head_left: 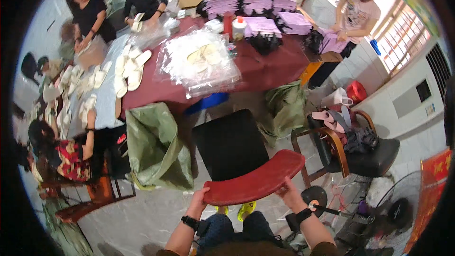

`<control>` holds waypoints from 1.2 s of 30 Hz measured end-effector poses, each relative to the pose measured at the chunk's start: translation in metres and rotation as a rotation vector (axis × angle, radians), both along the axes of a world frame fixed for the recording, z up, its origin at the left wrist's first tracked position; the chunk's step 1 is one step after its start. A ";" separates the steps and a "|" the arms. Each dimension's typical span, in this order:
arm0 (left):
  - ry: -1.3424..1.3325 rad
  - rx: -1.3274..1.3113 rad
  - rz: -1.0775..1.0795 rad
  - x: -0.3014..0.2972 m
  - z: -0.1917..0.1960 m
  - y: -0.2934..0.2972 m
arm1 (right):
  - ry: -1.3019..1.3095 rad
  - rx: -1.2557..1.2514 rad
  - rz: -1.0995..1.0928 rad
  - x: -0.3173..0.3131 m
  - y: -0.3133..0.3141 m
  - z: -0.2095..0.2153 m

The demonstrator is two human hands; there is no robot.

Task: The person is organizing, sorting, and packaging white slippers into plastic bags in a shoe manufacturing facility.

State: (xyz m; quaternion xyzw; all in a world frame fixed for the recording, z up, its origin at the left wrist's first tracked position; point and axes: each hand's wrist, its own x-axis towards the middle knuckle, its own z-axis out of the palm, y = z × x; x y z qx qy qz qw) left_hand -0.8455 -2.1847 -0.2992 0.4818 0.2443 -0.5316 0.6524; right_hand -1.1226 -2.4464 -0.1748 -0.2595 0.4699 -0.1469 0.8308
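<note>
Directly in front of me stands a chair with a black seat (230, 147) and a curved red backrest (253, 180), its back toward me. My left hand (201, 196) grips the left end of the backrest. At the backrest's lower right edge, my right hand (288, 193) is closed on it, with some fingers hidden behind. Beyond the chair is a table with a dark red cloth (265, 71). On it lies a pile of clear plastic bags (189, 76) with a pair of cream slippers (204, 58) on top.
Green woven sacks (159, 147) (284, 109) flank the chair. An armchair (360, 156) holding bags stands at right, near a floor fan (397, 211). Purple stacks (258, 27) and white slippers (128, 68) cover parts of the tables. Several people work around them.
</note>
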 end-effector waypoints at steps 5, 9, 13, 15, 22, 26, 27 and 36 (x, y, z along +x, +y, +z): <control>-0.005 -0.011 0.070 -0.027 0.001 -0.026 | 0.126 -0.126 0.045 -0.003 -0.082 -0.011; -0.040 0.099 0.148 -0.049 0.030 -0.013 | 0.106 -0.077 0.321 -0.004 -0.099 -0.011; -0.101 0.064 0.189 -0.086 0.050 0.000 | -0.047 0.172 0.409 -0.034 -0.157 -0.028; -0.067 -0.012 0.200 -0.107 0.073 -0.006 | -0.145 0.264 0.406 -0.030 -0.167 -0.031; -0.298 0.348 0.172 -0.132 0.084 -0.027 | 0.159 0.132 0.615 -0.030 -0.161 -0.045; -0.386 0.492 0.257 -0.119 0.091 -0.002 | 0.205 0.195 0.671 -0.038 -0.118 -0.050; -0.414 0.482 0.239 -0.113 0.094 0.006 | 0.216 0.192 0.661 -0.042 -0.114 -0.050; -0.473 0.551 0.330 -0.110 0.090 0.053 | 0.435 -0.166 1.275 0.017 -0.095 -0.042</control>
